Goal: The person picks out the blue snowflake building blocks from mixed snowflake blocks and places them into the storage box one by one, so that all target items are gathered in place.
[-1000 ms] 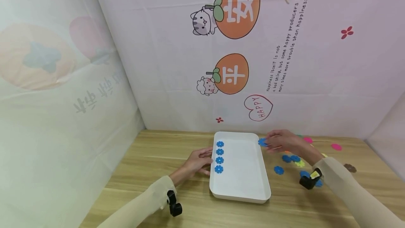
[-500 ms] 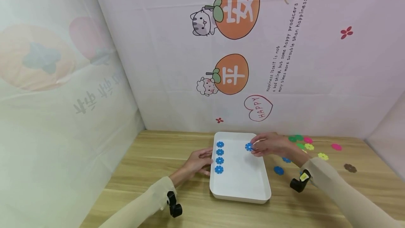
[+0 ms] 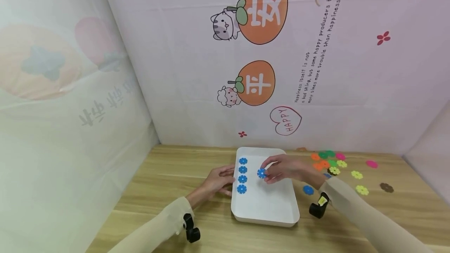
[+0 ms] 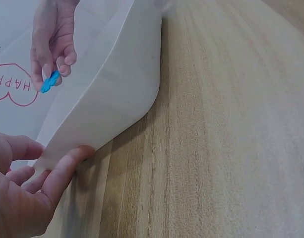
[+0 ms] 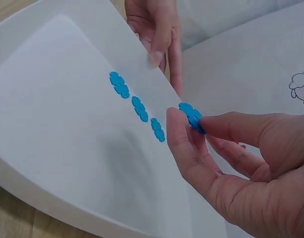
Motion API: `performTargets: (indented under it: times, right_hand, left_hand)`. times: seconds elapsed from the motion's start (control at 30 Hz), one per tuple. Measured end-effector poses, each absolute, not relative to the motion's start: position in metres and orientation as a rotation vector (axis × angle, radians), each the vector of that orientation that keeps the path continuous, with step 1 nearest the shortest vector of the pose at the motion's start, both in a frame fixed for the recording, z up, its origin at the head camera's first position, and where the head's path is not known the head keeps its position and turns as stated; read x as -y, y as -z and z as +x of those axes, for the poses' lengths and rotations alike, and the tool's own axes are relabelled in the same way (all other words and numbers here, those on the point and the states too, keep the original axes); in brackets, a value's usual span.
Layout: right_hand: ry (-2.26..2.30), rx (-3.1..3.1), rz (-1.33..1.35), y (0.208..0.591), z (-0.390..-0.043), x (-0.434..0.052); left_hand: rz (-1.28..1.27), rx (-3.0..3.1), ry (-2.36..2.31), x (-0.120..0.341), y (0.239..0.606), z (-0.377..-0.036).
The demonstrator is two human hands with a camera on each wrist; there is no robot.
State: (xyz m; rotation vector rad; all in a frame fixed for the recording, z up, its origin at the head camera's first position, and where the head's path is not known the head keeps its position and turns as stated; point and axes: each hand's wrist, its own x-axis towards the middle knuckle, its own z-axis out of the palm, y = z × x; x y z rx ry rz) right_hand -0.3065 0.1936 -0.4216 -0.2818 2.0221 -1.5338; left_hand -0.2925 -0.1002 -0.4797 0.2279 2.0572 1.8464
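Between thumb and fingers, my right hand pinches a blue flower-shaped plastic disc over the middle of the white tray. In the right wrist view this held disc is tilted on edge between the fingertips. A column of several matching blue discs lies along the tray's left side. My left hand rests against the outside of the tray's left wall. Its fingertips touch the wall and rim in the left wrist view, where the tray wall hides the discs inside.
Right of the tray, loose flower discs lie scattered on the wooden table: orange, green, yellow, pink, brown and blue. A printed white cloth hangs directly behind the tray.
My right hand has carried the blue disc leftward from beyond the tray's right rim to over its middle. The left hand and the column of discs stay in place.
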Motion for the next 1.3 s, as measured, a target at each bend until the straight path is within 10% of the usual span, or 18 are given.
performTargets:
  times: [1.3]
  right_hand:
    - [1.252, -2.121, -0.272, 0.443, -0.288, -0.127]
  left_hand:
    - [0.242, -2.081, -1.845, 0.098, 0.482, -0.291]
